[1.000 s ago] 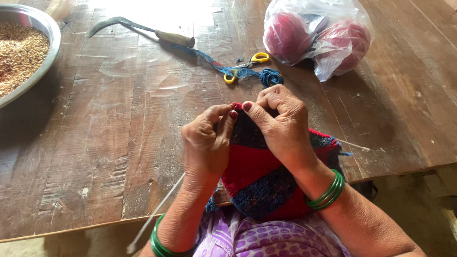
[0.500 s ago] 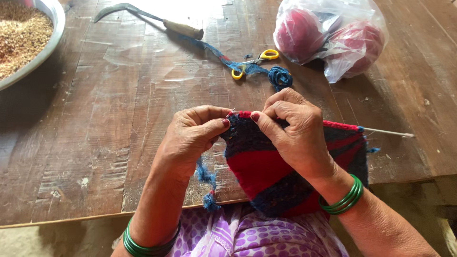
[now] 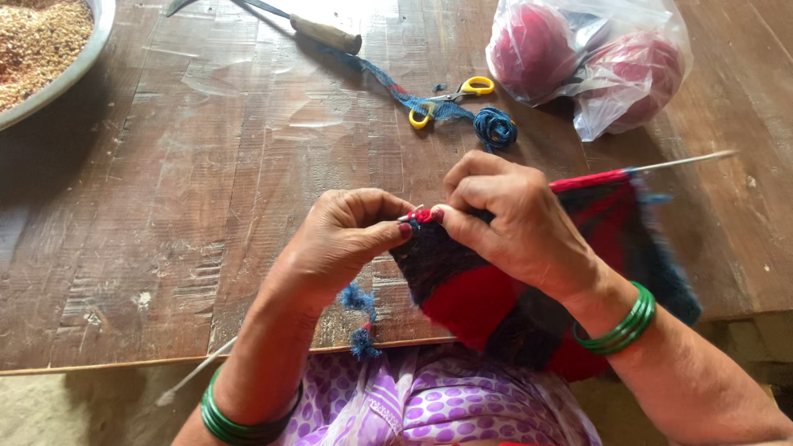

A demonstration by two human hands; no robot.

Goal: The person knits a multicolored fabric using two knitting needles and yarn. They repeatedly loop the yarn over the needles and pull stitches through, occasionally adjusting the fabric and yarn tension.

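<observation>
both hands work at the near edge of the worn brown wooden table. the left hand and right hand each pinch the top edge of one red-and-dark-blue knitted piece, fingers closed on it. one thin pale knitting needle runs along that edge, long axis left to right, tip pointing right and slightly away. beyond lie one pair of yellow-handled scissors and two red yarn balls in one clear plastic bag.
</observation>
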